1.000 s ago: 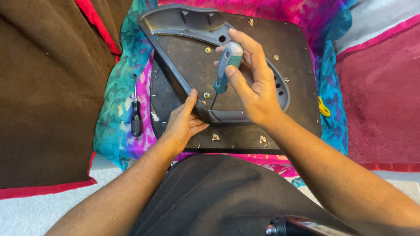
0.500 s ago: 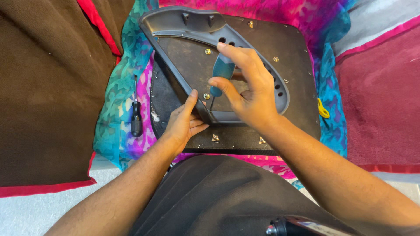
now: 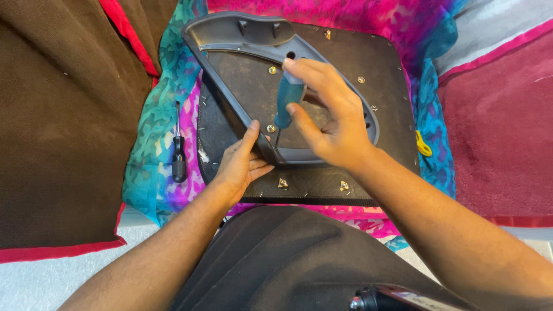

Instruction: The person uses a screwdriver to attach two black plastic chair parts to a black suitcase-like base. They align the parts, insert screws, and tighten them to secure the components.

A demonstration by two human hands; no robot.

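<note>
1. Right hand (image 3: 334,124) curled around a teal-handled screwdriver (image 3: 288,102), fingers clamped on the handle; shaft pointing down toward the lower corner of a grey plastic frame (image 3: 230,34), tip too thin and shadowed to make out.
2. Left hand (image 3: 239,164) pressed against the lower left corner of that frame, thumb up along its edge, fingers loosely together and resting on the dark board (image 3: 380,63) beneath; gripping nothing that shows.
3. Frame lying flat on the board, its right-hand arc largely hidden behind the right hand.
4. Brass-coloured fasteners dotted over the board, one (image 3: 271,128) just beside the screwdriver shaft; heads too small to tell the type.
5. Second screwdriver, black-handled (image 3: 179,164), lying left of the board on the teal and pink cloth (image 3: 155,144), well apart from both hands.
6. Small yellow object (image 3: 423,144) at the board's right edge, partly tucked into the cloth, kind unclear.
7. Dark object at the bottom edge cut off by the view.
</note>
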